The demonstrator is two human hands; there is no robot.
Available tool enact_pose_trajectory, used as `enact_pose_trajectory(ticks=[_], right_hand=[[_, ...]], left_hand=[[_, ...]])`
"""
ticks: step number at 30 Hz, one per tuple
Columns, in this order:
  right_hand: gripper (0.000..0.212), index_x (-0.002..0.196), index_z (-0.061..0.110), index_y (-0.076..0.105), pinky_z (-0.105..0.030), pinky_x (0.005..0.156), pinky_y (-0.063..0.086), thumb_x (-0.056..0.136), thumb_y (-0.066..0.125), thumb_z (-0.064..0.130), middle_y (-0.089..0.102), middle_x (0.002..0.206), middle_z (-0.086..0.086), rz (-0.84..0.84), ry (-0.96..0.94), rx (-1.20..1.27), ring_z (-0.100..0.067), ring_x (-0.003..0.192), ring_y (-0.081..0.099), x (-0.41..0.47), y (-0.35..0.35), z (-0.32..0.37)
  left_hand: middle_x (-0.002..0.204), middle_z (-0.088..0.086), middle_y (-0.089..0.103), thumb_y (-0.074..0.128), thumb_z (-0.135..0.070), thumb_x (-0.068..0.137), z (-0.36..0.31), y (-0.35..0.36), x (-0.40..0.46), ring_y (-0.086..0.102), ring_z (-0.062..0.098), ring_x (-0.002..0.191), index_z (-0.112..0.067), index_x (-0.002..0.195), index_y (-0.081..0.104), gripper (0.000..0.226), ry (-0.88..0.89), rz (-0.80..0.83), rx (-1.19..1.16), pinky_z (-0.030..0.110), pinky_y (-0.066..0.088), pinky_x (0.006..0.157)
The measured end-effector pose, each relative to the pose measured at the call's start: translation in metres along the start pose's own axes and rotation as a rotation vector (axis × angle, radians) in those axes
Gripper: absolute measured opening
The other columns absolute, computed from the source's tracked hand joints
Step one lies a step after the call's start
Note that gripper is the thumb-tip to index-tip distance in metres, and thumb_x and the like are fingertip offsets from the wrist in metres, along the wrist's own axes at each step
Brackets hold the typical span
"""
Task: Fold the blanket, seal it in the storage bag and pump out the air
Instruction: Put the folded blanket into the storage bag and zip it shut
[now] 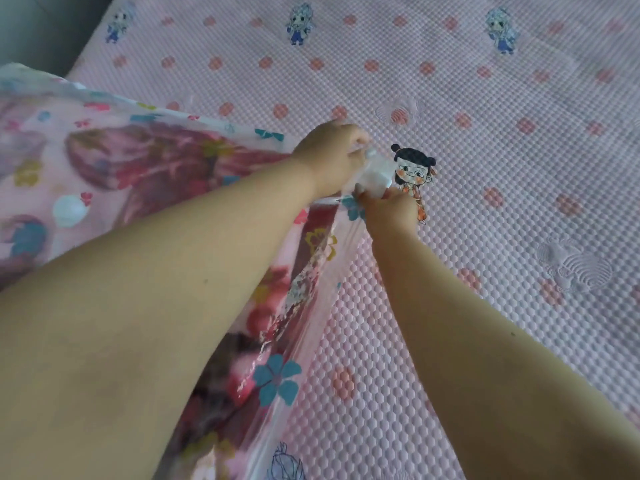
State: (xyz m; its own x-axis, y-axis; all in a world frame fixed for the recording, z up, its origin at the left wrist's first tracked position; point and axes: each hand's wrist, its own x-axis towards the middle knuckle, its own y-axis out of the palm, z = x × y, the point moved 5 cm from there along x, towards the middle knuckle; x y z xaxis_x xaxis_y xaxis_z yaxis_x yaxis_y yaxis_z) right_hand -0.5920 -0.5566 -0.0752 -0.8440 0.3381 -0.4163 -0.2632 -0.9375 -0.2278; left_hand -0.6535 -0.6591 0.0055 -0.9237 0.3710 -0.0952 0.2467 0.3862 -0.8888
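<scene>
A clear storage bag point(298, 296) printed with teal flowers lies on the left of the bed, and a pink floral blanket point(156, 168) shows inside it. A round white valve point(69, 210) sits on the bag's top side. At the bag's far right corner, my left hand point(332, 157) and my right hand point(388, 209) both pinch a small white slider clip point(375, 174) on the bag's edge. The bag's open or sealed edge runs down toward me from that corner.
The bed carries a pink textured mat point(485, 202) with cartoon figures and pink dots, spreading wide to the right and behind. A dark gap or floor point(41, 29) lies past the mat's upper left edge.
</scene>
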Motion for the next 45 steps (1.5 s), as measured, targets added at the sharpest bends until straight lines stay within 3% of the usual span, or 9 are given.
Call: enact_pose_trajectory(ticks=[4, 10, 14, 17, 23, 27, 36, 42, 45], right_hand=[[0.02, 0.072, 0.012, 0.062, -0.024, 0.057, 0.046, 0.085, 0.072, 0.024, 0.058, 0.063, 0.003, -0.053, 0.037, 0.049, -0.012, 0.058, 0.054, 0.006, -0.015, 0.011], [0.028, 0.065, 0.015, 0.057, -0.029, 0.064, 0.047, 0.082, 0.075, 0.029, 0.06, 0.068, -0.002, -0.126, 0.174, 0.174, -0.018, 0.068, 0.057, 0.0, -0.036, -0.009], [0.062, 0.111, -0.006, 0.06, -0.035, 0.085, 0.047, 0.079, 0.074, 0.045, 0.062, 0.1, -0.025, 0.072, 0.328, 0.247, -0.024, 0.082, 0.053, -0.041, -0.027, -0.055], [0.05, 0.105, 0.012, 0.06, -0.036, 0.082, 0.049, 0.078, 0.07, 0.052, 0.062, 0.089, -0.005, 0.274, 0.475, 0.251, -0.017, 0.079, 0.057, -0.083, -0.014, -0.091], [0.051, 0.109, 0.014, 0.061, -0.038, 0.087, 0.049, 0.077, 0.072, 0.053, 0.066, 0.103, -0.009, 0.362, 0.405, 0.297, -0.02, 0.091, 0.061, -0.078, 0.001, -0.08], [0.038, 0.08, 0.015, 0.061, -0.031, 0.075, 0.047, 0.082, 0.067, 0.052, 0.059, 0.076, -0.003, 0.348, 0.415, 0.325, -0.015, 0.072, 0.056, -0.06, 0.006, -0.07], [0.027, 0.092, 0.016, 0.063, -0.022, 0.051, 0.042, 0.091, 0.061, 0.044, 0.058, 0.061, 0.006, 0.242, 0.338, 0.361, -0.007, 0.054, 0.047, -0.024, 0.011, -0.06], [0.046, 0.06, 0.014, 0.049, -0.028, 0.052, 0.037, 0.095, 0.055, 0.044, 0.041, 0.053, 0.004, 0.071, 0.134, 0.05, -0.014, 0.053, 0.042, -0.023, -0.004, -0.051], [0.035, 0.063, 0.018, 0.049, -0.037, 0.069, 0.049, 0.096, 0.053, 0.031, 0.049, 0.062, 0.003, 0.08, 0.078, -0.045, -0.021, 0.071, 0.053, -0.022, -0.012, -0.036]], left_hand=[[0.142, 0.01, 0.045, 0.046, -0.028, 0.095, 0.029, -0.015, -0.035, 0.039, 0.027, 0.132, -0.007, 0.134, 0.049, 0.043, -0.148, -0.167, 0.213, 0.038, 0.029, 0.111], [0.161, 0.012, 0.005, 0.024, -0.055, 0.098, 0.054, -0.013, -0.105, 0.002, 0.027, 0.148, -0.017, 0.153, 0.014, 0.069, -0.479, -0.023, 0.355, 0.049, 0.003, 0.119], [0.161, 0.01, -0.004, 0.021, -0.055, 0.099, 0.044, 0.005, -0.144, -0.004, 0.026, 0.148, -0.021, 0.154, 0.005, 0.067, -0.56, -0.008, 0.308, 0.047, -0.002, 0.12], [0.161, 0.01, -0.008, 0.018, -0.06, 0.096, 0.038, 0.011, -0.179, -0.007, 0.028, 0.148, -0.025, 0.155, 0.002, 0.07, -0.659, -0.045, 0.281, 0.05, 0.001, 0.119], [0.16, 0.015, -0.011, 0.005, -0.075, 0.084, 0.048, 0.032, -0.272, -0.01, 0.036, 0.146, -0.036, 0.151, -0.012, 0.079, -0.944, -0.025, 0.266, 0.061, -0.007, 0.112], [0.16, 0.013, -0.012, 0.005, -0.076, 0.083, 0.063, 0.054, -0.28, -0.007, 0.037, 0.147, -0.038, 0.15, -0.012, 0.079, -0.948, -0.062, 0.251, 0.063, -0.005, 0.113], [0.16, 0.014, -0.008, 0.008, -0.073, 0.087, 0.085, 0.071, -0.263, -0.007, 0.036, 0.147, -0.036, 0.151, -0.009, 0.076, -0.904, -0.09, 0.278, 0.066, -0.002, 0.112], [0.16, 0.015, -0.007, 0.009, -0.072, 0.087, 0.085, 0.07, -0.264, -0.007, 0.036, 0.147, -0.036, 0.151, -0.009, 0.075, -0.892, -0.094, 0.281, 0.066, 0.0, 0.112], [0.16, 0.015, -0.009, 0.004, -0.073, 0.084, 0.082, 0.069, -0.264, -0.009, 0.036, 0.147, -0.036, 0.151, -0.011, 0.077, -0.892, -0.084, 0.284, 0.066, -0.001, 0.112]])
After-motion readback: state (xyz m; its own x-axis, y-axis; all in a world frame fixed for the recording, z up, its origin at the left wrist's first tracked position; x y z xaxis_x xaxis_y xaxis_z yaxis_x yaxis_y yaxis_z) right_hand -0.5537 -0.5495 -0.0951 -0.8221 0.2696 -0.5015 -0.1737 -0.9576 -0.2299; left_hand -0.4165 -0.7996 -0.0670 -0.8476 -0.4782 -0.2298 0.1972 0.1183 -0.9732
